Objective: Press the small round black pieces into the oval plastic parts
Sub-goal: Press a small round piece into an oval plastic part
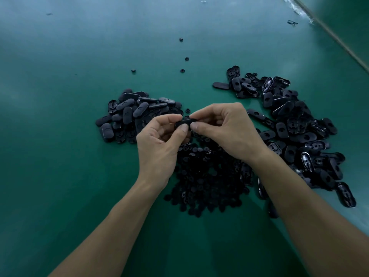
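Observation:
One black oval plastic part (186,123) is held in the air between both hands, above the table's middle. My left hand (159,142) pinches its left end with thumb and fingers. My right hand (225,128) pinches its right end, thumb on top. Whether a round piece sits in it is hidden by the fingers. Under my hands lies a heap of small round black pieces (207,176). A pile of oval parts (131,114) lies to the left, and a larger pile of oval parts (295,126) lies to the right.
The green table top (60,136) carries a few stray round pieces (182,71) farther back. A single small black clip-like item (292,22) lies near the table's far right edge (339,43).

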Tool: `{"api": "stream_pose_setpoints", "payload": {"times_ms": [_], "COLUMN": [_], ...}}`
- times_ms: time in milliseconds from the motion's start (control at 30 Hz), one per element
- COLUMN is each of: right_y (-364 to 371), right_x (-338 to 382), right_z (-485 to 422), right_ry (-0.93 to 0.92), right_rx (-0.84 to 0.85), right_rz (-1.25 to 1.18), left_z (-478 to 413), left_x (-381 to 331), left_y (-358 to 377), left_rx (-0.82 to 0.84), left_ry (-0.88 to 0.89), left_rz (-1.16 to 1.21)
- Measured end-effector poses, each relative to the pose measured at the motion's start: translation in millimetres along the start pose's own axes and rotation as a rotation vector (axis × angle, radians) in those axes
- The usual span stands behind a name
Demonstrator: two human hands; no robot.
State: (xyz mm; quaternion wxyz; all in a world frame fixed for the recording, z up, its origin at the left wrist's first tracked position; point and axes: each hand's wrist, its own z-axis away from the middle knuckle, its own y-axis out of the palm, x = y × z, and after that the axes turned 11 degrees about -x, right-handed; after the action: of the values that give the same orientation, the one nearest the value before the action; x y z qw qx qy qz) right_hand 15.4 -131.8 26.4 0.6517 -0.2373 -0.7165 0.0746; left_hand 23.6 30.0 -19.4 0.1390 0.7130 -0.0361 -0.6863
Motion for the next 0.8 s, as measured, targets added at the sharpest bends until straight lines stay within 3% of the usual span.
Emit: {"api": "stream_pose_setpoints", "payload": {"times_ms": [633,800], "right_y": [3.8,-2.1], "right_x": [2.4,2.3], "right_z": [2.0,0.9], "right_ry": [0.014,0.02], "right_rx": [-0.041,0.028], "right_rz": [0.031,0.024], "left_z": [2.5,4.7], "left_x": [1.8,1.9], "left_y": [0.1,0.1], "left_rx": [-0.004,-0.024], "left_ry": [0.004,0.013], "left_rz": [-0.032,-0.028]}}
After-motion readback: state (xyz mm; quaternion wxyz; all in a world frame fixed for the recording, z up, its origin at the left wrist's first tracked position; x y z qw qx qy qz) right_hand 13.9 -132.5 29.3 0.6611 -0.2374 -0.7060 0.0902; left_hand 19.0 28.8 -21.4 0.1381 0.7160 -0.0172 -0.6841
